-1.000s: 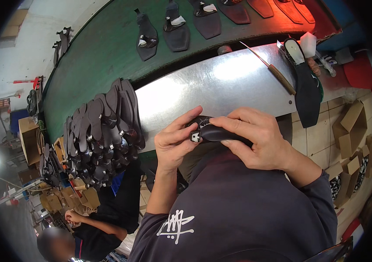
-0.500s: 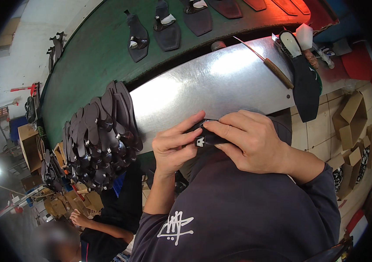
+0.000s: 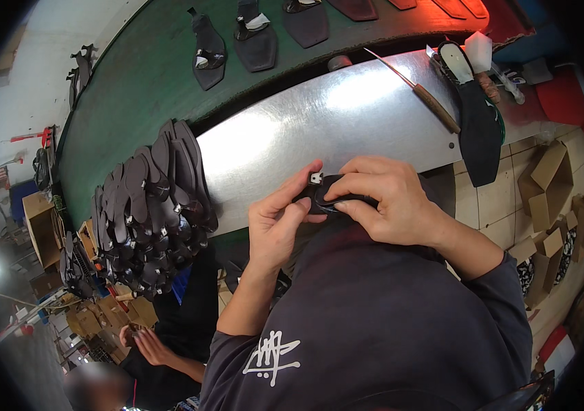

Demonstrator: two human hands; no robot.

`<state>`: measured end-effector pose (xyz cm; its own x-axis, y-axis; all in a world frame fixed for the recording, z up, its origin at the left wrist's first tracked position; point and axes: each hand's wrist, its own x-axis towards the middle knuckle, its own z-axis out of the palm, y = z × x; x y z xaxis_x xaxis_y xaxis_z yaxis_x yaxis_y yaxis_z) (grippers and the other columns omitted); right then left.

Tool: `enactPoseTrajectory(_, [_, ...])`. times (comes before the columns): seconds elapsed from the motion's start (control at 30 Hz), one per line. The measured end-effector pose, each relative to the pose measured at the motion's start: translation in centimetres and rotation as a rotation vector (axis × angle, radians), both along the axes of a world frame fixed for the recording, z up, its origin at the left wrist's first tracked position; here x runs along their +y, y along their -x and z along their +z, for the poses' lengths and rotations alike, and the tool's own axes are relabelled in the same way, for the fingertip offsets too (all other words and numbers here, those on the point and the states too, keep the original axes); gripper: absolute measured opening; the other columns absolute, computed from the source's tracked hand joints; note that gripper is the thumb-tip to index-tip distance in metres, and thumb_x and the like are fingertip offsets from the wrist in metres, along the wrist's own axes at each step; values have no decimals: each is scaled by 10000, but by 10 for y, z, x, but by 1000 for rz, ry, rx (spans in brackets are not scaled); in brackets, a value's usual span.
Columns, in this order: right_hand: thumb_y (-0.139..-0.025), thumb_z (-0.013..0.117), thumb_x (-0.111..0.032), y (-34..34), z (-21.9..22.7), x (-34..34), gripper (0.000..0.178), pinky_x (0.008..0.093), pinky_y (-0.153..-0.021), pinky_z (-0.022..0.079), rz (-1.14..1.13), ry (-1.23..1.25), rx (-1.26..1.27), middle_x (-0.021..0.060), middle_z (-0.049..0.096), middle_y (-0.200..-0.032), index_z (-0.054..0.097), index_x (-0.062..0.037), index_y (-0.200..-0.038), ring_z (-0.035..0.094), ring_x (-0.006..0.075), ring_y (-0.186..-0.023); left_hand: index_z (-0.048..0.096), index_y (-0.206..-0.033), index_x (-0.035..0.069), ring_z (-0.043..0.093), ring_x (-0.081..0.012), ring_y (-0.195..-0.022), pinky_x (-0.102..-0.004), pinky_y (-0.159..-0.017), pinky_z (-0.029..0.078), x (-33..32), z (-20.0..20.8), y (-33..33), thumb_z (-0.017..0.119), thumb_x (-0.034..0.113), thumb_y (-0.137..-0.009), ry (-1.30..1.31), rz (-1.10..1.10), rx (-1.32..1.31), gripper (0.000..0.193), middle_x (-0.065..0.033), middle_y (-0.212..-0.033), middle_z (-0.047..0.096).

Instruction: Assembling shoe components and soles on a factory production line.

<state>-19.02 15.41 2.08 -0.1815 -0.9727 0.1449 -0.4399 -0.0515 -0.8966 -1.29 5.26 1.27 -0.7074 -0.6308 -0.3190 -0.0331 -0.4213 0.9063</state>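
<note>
While pinched between left hand point(image 3: 279, 222) and right hand point(image 3: 389, 202), black sandal point(image 3: 336, 200) held close over dark lap, both hands closed on it. Beyond the grip, steel bench point(image 3: 285, 130); left of it, stacked soles point(image 3: 148, 205); far right, knife point(image 3: 418, 92).

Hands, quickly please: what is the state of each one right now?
Left hand: closed, pinching the end of the black sandal strap by its small metal buckle.
Right hand: closed over the same strap, pressing it down.
</note>
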Motion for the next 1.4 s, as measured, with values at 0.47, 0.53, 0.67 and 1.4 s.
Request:
enactPoseTrajectory(0.47, [-649, 771, -81, 7, -7, -1, 252, 337, -678, 476, 146, 73, 17, 105, 594, -918, 676, -85, -883, 609, 276, -796, 612, -1207, -28, 661, -137, -925, -198, -648, 562, -10, -1, 2, 578, -102, -800, -92, 18, -83, 415, -133, -1149, 659])
enactPoseTrajectory(0.53, [-640, 782, -86, 4, -9, 1, 264, 330, -676, 474, 126, 49, 4, 103, 588, -915, 672, -86, -880, 604, 271, -785, 619, -1194, -31, 665, -132, -894, -201, -639, 564, -10, -2, 3, 577, -103, -799, -65, 21, -96, 404, -133, -1133, 666])
enactPoseTrajectory(0.67, [-648, 777, -94, 0, -11, 1, 243, 338, -667, 474, 81, 40, 25, 87, 583, -889, 665, -105, -864, 602, 261, -784, 625, -1183, -32, 667, -130, -877, -206, -633, 571, -9, 0, 4, 581, -107, -793, -53, 40, -114, 399, -139, -1122, 669])
enactPoseTrajectory(1.4, [-728, 762, -41, -6, -22, 8, 197, 338, -587, 492, -100, 100, 98, 109, 642, -772, 613, -22, -856, 634, 259, -664, 524, -1270, -41, 639, -114, -939, -240, -657, 572, -8, 3, 1, 472, 34, -907, -209, -69, -121, 374, -115, -1166, 627])
